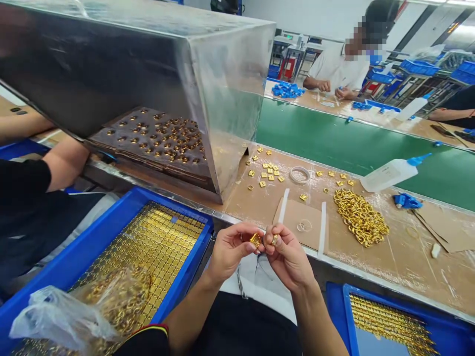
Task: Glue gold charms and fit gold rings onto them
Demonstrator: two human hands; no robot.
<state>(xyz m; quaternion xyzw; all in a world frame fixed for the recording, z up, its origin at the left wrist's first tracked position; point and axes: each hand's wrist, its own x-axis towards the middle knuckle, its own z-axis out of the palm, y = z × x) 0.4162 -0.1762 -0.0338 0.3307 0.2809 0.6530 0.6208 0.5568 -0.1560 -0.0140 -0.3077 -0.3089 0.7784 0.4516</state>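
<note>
My left hand (232, 251) pinches a small square gold-coloured piece (255, 240) between thumb and fingers. In my right hand (289, 259) a small gold-coloured ring (274, 240) is gripped by thumb and forefinger. The two hands meet at the bench's front edge, fingertips almost touching. Just beyond them lies a cardboard sheet (293, 226) with white tape strips and thin clear loops on it. A heap of gold rings (359, 217) sits to the right. Several square gold pieces (270, 170) are scattered further back on the bench.
A metal hood (233, 99) stands at left over a tray of gold rings (166, 138). Blue trays (206, 220) hold rows of gold pieces; a plastic bag (63, 316) rests in one. A squeeze bottle (389, 174) stands by the green belt (311, 128). Other people sit nearby.
</note>
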